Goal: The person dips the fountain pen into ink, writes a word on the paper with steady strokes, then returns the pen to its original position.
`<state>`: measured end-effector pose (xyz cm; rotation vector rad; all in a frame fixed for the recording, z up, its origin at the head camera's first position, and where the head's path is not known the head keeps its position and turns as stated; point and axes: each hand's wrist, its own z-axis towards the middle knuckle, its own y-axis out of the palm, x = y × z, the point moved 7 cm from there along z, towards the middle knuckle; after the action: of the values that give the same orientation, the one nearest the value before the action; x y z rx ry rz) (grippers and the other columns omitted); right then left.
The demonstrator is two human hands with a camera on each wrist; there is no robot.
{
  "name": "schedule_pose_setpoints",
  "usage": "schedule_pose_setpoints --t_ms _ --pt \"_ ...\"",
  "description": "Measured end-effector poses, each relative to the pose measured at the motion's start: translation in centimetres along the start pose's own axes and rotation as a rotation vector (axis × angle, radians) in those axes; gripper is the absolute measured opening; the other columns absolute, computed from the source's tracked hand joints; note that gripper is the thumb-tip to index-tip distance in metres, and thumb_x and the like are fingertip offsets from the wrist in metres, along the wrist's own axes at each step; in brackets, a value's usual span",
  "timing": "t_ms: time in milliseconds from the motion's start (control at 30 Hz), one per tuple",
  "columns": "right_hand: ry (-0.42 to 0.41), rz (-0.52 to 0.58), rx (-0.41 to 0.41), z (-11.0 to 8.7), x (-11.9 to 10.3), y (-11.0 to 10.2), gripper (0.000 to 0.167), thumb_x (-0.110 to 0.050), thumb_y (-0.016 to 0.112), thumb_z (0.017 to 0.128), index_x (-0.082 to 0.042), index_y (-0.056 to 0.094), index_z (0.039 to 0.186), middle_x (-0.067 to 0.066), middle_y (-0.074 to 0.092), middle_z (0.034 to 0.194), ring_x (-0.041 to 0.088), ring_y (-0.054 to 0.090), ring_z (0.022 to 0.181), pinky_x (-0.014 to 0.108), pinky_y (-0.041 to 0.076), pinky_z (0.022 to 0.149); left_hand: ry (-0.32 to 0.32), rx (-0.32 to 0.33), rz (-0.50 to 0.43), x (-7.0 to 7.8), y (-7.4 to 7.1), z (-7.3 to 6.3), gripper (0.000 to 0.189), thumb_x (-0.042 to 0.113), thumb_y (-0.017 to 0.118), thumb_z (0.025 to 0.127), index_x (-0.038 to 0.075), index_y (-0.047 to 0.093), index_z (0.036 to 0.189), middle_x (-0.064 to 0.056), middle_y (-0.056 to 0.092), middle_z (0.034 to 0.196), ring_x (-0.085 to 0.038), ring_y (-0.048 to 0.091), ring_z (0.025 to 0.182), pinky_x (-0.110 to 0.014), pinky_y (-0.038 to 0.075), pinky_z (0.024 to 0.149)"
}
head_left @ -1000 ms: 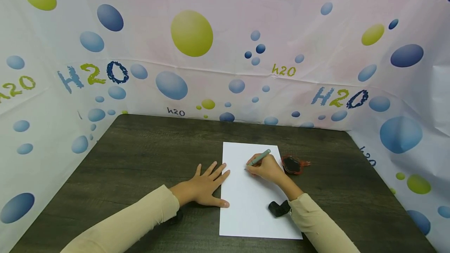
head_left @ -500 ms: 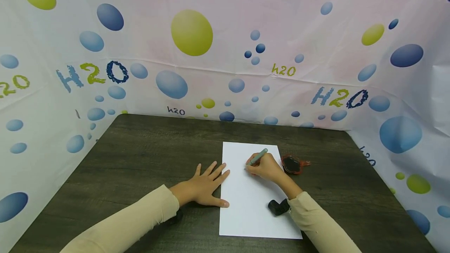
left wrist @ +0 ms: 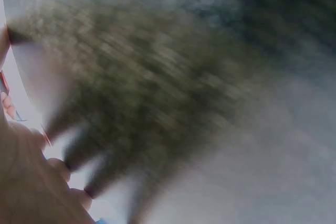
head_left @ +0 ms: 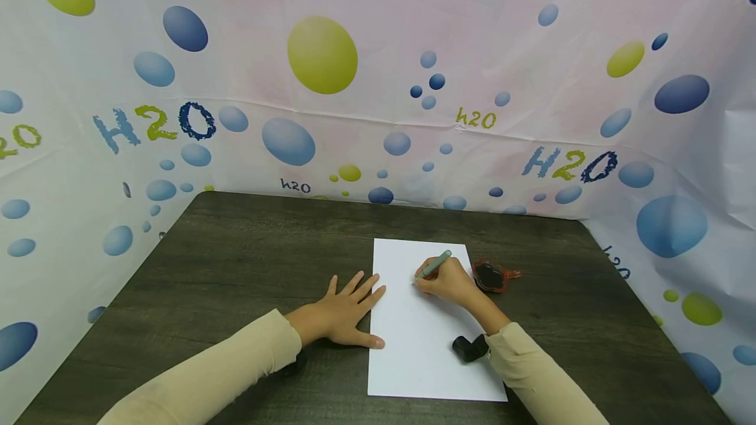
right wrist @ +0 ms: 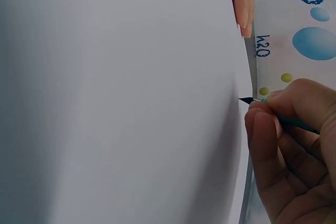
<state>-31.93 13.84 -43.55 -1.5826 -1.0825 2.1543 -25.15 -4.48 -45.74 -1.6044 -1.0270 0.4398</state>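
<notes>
A white sheet of paper (head_left: 413, 359) lies on the dark wooden table. My right hand (head_left: 450, 282) pinches a green pen (head_left: 436, 263) over the upper half of the sheet. In the right wrist view the pen's dark tip (right wrist: 245, 100) is right at the paper's surface, and thumb and fingers close round the barrel. My left hand (head_left: 342, 317) rests with spread fingers, its fingertips and thumb on the sheet's left edge. The left wrist view shows part of that left hand (left wrist: 31, 177) beside a large blurred patch.
Right of the sheet lies an orange-rimmed object with a dark middle (head_left: 491, 276). A black band-like thing (head_left: 469, 349) is at my right cuff, over the paper. Behind the table (head_left: 283, 241) hangs a white backdrop (head_left: 378, 71) with bubbles and H2O lettering.
The pen's upper end has swung slightly left and the pen has shifted by a very small amount. My left hand and the sheet stay in place.
</notes>
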Motion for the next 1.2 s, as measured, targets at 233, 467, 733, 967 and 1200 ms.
schedule_pose_setpoints --t_ms 233,467,733,967,1200 --pt "0.006 -0.004 0.002 -0.4 0.2 -0.4 0.009 -0.010 0.071 0.085 -0.002 0.071 0.082 -0.002 0.066 0.063 0.008 0.058 0.054 0.023 0.048 0.052 -0.005 -0.003 0.006 0.1 0.0 0.0 0.098 0.076 0.048 0.082 0.023 0.011 0.156 -0.002 -0.002 0.162 -0.031 -0.003 0.148 -0.069 0.004 0.109" --pt "0.021 -0.016 0.016 -0.8 0.8 -0.9 0.010 -0.012 0.072 0.084 -0.002 0.072 0.082 -0.002 0.067 0.065 0.009 0.059 0.057 0.023 0.049 0.055 -0.004 0.004 0.007 0.2 -0.2 0.0 0.098 0.075 0.049 0.083 0.022 0.011 0.156 -0.002 -0.001 0.162 -0.031 -0.002 0.148 -0.069 0.005 0.109" --pt "0.043 -0.006 0.019 -1.3 1.4 -1.5 0.007 -0.010 0.072 0.085 -0.004 0.073 0.082 -0.001 0.067 0.066 0.009 0.060 0.056 0.024 0.049 0.055 -0.004 0.011 0.008 0.0 0.1 0.2 0.098 0.076 0.048 0.082 0.023 0.011 0.156 -0.002 -0.001 0.162 -0.031 -0.002 0.148 -0.069 0.005 0.109" --pt "0.063 -0.028 0.035 -1.7 2.1 -2.2 0.004 -0.009 0.072 0.084 -0.005 0.073 0.083 -0.002 0.068 0.066 0.009 0.062 0.055 0.024 0.050 0.054 0.000 0.010 0.008 -0.2 0.5 0.3 0.099 0.076 0.048 0.082 0.023 0.010 0.156 -0.002 -0.003 0.162 -0.030 -0.003 0.148 -0.069 0.003 0.109" --pt "0.098 -0.043 0.044 -2.3 2.9 -3.0 0.007 -0.011 0.073 0.084 -0.004 0.072 0.086 -0.003 0.066 0.065 0.010 0.062 0.056 0.025 0.049 0.054 0.003 0.015 0.006 -0.3 0.5 0.4 0.099 0.077 0.047 0.081 0.023 0.010 0.156 -0.002 -0.004 0.162 -0.030 -0.003 0.148 -0.069 0.003 0.109"
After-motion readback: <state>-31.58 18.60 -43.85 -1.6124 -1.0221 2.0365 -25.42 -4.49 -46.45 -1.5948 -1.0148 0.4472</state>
